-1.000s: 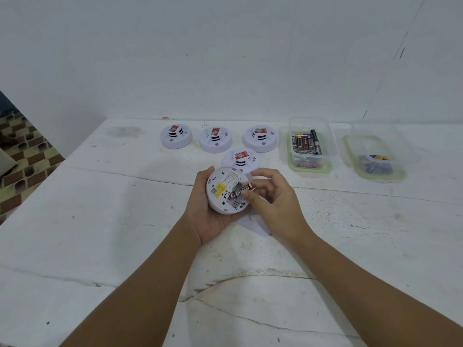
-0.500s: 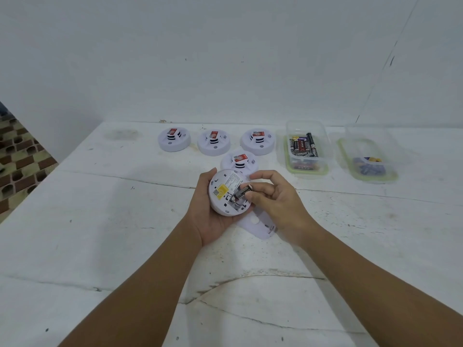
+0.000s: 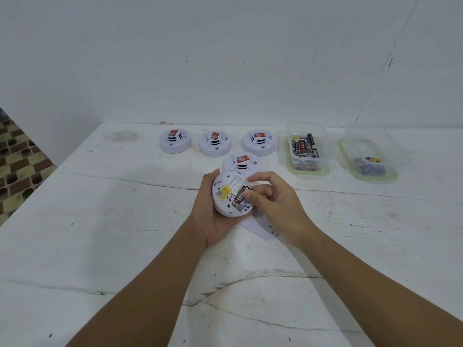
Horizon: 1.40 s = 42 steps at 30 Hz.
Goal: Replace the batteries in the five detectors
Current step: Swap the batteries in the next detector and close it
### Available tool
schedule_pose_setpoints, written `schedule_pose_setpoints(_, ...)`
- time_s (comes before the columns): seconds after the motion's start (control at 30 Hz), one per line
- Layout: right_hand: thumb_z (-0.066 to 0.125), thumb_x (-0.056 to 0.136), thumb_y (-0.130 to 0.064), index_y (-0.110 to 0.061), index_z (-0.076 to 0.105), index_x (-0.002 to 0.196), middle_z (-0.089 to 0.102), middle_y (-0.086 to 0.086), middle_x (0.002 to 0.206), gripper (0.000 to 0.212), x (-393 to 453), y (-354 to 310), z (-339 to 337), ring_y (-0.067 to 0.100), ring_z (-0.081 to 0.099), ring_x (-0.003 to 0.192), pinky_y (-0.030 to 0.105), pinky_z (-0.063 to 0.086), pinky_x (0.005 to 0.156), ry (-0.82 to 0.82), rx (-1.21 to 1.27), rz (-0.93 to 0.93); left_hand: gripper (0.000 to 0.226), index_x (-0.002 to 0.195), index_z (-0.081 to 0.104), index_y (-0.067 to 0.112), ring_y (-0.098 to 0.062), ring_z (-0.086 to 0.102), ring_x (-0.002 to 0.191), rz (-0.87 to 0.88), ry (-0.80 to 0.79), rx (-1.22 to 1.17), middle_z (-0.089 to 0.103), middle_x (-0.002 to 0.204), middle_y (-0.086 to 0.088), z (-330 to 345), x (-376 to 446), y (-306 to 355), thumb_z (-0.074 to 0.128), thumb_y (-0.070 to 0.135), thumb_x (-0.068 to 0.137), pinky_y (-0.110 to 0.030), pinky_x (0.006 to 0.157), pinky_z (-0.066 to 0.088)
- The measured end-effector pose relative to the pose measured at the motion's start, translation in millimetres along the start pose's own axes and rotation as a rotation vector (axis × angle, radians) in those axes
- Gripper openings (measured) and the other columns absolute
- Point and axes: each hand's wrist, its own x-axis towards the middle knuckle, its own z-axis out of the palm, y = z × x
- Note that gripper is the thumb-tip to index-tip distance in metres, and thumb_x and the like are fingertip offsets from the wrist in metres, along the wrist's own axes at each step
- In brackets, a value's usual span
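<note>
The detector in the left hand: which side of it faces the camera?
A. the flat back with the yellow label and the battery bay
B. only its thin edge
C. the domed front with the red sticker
A: the detector in the left hand shows its yellow label, and the right hand presses an Eveready battery into its bay.

We see three detectors (image 3: 175, 141) (image 3: 214, 144) (image 3: 259, 142) in a row at the table's (image 3: 100, 221) far edge, a fourth (image 3: 241, 163) just before them. Right of the row stand two tubs: the nearer (image 3: 308, 151) holds batteries (image 3: 304, 146), the farther (image 3: 368, 159) lies beyond it.
</note>
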Motion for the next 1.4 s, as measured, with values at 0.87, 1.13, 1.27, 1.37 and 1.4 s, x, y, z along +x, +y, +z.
schedule_pose_setpoints(0.87,0.085,0.082,-0.039,-0.03,0.062,0.086,0.068,-0.012,0.077,0.025,-9,4,15,0.008,0.065,0.068,0.036,0.056,0.068,0.245,-0.653,-0.161,0.057,0.127,0.07,0.01,-0.034,0.067,0.115,0.006,0.037,0.031,0.068,0.129,-0.017,0,2,1,0.054,0.055,0.096,-0.048,0.095,0.058)
schedule_pose_setpoints(1.13,0.086,0.081,-0.033,-0.029,0.07,0.084,0.065,-0.009,0.082,0.017,-9,6,13,0.008,0.065,0.075,0.035,0.055,0.072,0.206,-0.713,-0.186,0.059,0.13,0.067,0.009,-0.037,0.058,0.124,-0.006,0.041,0.024,0.063,0.132,-0.02,-2,3,1,0.054,0.056,0.097,-0.05,0.107,0.047)
schedule_pose_setpoints(1.27,0.088,0.08,-0.034,-0.031,0.066,0.086,0.066,-0.009,0.081,0.022,-9,7,12,0.01,0.064,0.069,0.041,0.059,0.068,0.215,-0.643,-0.163,0.056,0.118,0.076,0.008,-0.036,0.067,0.113,-0.002,0.039,0.028,0.068,0.126,-0.021,-3,3,0,0.052,0.055,0.098,-0.051,0.1,0.054)
schedule_pose_setpoints(1.37,0.09,0.078,-0.03,-0.031,0.059,0.089,0.066,-0.009,0.083,0.032,-11,5,12,0.01,0.063,0.068,0.039,0.059,0.066,0.219,-0.604,-0.163,0.056,0.107,0.081,0.008,-0.034,0.075,0.097,-0.005,0.023,0.032,0.073,0.117,-0.021,-1,2,0,0.05,0.054,0.099,-0.047,0.085,0.063)
schedule_pose_setpoints(1.4,0.09,0.078,-0.029,-0.031,0.058,0.089,0.065,-0.008,0.083,0.034,-12,4,12,0.01,0.063,0.068,0.038,0.058,0.066,0.218,-0.606,-0.167,0.056,0.106,0.082,0.008,-0.034,0.075,0.096,-0.004,0.025,0.035,0.073,0.117,-0.021,-1,2,0,0.05,0.054,0.099,-0.047,0.082,0.063)
